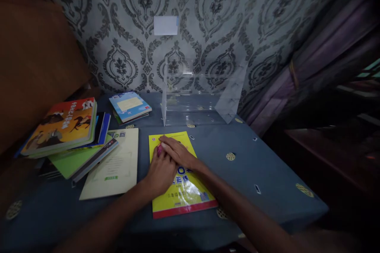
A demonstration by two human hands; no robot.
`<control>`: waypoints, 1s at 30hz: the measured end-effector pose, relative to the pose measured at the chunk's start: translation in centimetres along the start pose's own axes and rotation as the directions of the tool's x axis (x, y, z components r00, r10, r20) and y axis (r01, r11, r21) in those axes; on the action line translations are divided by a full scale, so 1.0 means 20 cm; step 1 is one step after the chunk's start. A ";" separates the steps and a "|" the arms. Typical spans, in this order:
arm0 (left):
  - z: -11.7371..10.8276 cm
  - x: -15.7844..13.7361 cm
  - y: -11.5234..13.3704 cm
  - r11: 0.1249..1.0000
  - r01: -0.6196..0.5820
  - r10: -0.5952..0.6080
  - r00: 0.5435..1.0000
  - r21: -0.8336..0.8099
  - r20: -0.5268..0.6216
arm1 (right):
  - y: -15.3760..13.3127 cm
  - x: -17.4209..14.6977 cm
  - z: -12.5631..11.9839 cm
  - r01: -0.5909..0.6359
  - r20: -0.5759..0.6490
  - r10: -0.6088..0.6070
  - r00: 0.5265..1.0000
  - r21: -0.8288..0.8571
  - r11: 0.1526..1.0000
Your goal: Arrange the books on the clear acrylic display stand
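A yellow workbook (190,193) with a red lower edge lies on the cloth-covered table in front of me. My left hand (163,170) rests on its cover, fingers laid out and partly hidden. Across those fingers lies my right hand (178,153), flat with its fingers stretched toward the upper left. A small pink patch (160,149) shows by the fingertips; whether it is print or a separate object, I cannot tell. Left of the workbook is a pale book (124,166) with a green label, partly under a loose pile.
The pile at left has an orange illustrated book (69,120) on top. Blue-covered books (130,106) lie farther back. A clear plastic rack (192,116) stands by the patterned wall. The patterned tablecloth (237,178) reaches the table's right edge, near a purple curtain (285,83).
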State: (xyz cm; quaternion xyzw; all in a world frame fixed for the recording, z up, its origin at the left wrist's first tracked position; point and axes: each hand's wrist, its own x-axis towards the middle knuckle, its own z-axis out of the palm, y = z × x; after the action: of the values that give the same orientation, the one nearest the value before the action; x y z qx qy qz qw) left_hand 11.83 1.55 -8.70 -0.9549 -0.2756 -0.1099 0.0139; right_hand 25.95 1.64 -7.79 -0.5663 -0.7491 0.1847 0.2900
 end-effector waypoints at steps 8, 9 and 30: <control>0.02 -0.01 0.01 0.998 0.040 -0.039 0.999 0.040 -0.030 | 0.19 -0.07 -0.07 -0.143 -0.056 0.132 0.990 -0.326 0.935; 0.02 -0.01 0.01 0.998 0.043 -0.042 0.999 0.042 -0.027 | 0.21 -0.08 -0.08 -0.158 -0.066 0.143 0.987 -0.353 0.922; -0.15 0.21 -0.03 0.959 0.277 -0.283 0.927 0.060 0.245 | 0.44 -0.13 -0.30 -0.093 -0.066 0.112 0.992 0.240 0.966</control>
State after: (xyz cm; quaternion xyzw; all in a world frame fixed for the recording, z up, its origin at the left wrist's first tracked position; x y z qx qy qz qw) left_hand 14.32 3.98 -4.86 -0.9116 -0.4100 0.0145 -0.0251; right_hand 36.96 1.33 -9.12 -0.5727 -0.6793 0.2649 0.3746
